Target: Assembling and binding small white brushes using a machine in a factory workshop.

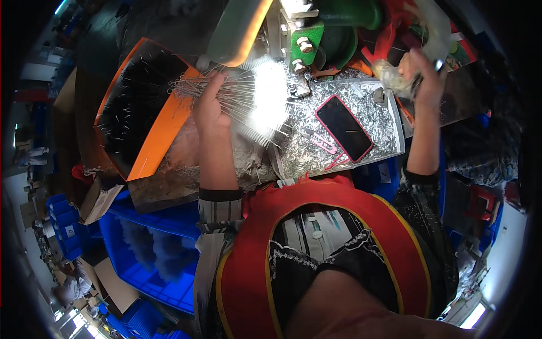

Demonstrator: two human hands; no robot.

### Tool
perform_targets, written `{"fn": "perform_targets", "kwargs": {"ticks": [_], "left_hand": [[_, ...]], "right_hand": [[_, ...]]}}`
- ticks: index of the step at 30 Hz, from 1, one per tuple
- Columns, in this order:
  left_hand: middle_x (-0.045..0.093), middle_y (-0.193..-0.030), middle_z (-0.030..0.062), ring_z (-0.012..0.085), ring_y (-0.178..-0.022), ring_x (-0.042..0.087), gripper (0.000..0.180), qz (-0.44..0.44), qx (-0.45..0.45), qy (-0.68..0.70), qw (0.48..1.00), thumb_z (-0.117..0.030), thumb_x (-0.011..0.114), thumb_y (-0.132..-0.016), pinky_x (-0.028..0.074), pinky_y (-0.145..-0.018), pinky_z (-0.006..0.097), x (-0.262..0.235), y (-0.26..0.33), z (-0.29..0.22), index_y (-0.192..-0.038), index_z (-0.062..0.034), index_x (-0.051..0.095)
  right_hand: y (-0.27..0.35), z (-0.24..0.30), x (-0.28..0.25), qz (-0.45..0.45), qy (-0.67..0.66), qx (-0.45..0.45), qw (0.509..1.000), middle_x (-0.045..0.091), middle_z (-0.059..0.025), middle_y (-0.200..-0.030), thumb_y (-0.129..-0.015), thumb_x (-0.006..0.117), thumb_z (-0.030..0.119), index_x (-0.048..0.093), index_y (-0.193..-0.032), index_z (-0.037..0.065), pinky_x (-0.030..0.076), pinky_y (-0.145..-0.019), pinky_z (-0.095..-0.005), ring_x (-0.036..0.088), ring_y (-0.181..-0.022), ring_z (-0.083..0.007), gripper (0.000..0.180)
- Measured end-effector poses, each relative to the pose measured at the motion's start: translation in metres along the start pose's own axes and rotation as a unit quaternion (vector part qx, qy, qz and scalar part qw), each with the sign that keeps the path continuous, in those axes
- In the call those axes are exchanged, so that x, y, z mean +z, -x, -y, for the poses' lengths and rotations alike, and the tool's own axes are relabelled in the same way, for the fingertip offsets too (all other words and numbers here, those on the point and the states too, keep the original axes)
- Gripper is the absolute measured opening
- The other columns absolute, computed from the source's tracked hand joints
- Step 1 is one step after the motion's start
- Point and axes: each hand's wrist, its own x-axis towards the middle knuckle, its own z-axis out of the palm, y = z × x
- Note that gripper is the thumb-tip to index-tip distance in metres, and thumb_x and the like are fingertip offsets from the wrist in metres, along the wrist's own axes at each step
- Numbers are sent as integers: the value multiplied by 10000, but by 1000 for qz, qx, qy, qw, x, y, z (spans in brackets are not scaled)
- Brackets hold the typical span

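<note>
A fanned bundle of thin metal wires (234,96) is in my left hand (212,116), thumb pressed over it. Small loops show at the wires' left ends; their right ends run into a bright glare where coils like springs appear. Above the bundle hangs a lamp head (240,31). Beside it stands a machine with a green bracket (306,48) and large bolts. At the right, my right hand (423,79) is raised and a little blurred, its fingers curled round what looks like a pale, wrapped machine handle (395,77) near red machine parts (388,34).
Left of the bundle lies an orange tray (161,135) with a black inside and scattered wires. A phone in a red case (344,129) and pink snips (323,142) rest on a crinkled silvery surface (378,121). A blue crate (180,296) holds grey bundles.
</note>
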Motion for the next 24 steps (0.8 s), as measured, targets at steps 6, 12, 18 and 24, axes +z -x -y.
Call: {"fn": "perform_targets", "kwargs": {"ticks": [6,12,18,24], "left_hand": [[580,-917,139,212,-755,568,283,85,-78,-46,992,-96,598,-770,503,-659,327,-7,12,-15,-1022,-16,498],[574,-911,168,233,-781,584,261,192,-157,-100,964,-83,541,-797,519,-639,316,-19,22,-18,-1036,8,488],[536,-1025,183,289,-964,527,296,144,-128,79,978,5,483,-774,469,-827,390,-22,34,-33,-1066,44,461],[529,-1045,142,275,-995,504,291,110,-65,115,985,36,442,-772,447,-867,380,-20,34,-14,-1062,31,456]], "right_hand": [[5,-62,-1,111,-93,-112,983,488,-77,-510,-726,491,1,513,-560,-17,418,-573,-277,475,-473,-155,169],[0,-6,3,62,-23,72,995,408,-64,-457,-742,491,87,419,-470,42,380,-586,-282,445,-499,-171,285],[-1,-13,2,73,-55,48,995,476,-62,-470,-707,557,53,538,-599,-5,393,-495,-270,479,-460,-156,124],[0,-16,-2,73,-64,51,994,483,-59,-480,-703,560,47,541,-585,1,400,-515,-263,483,-462,-155,128]]}}
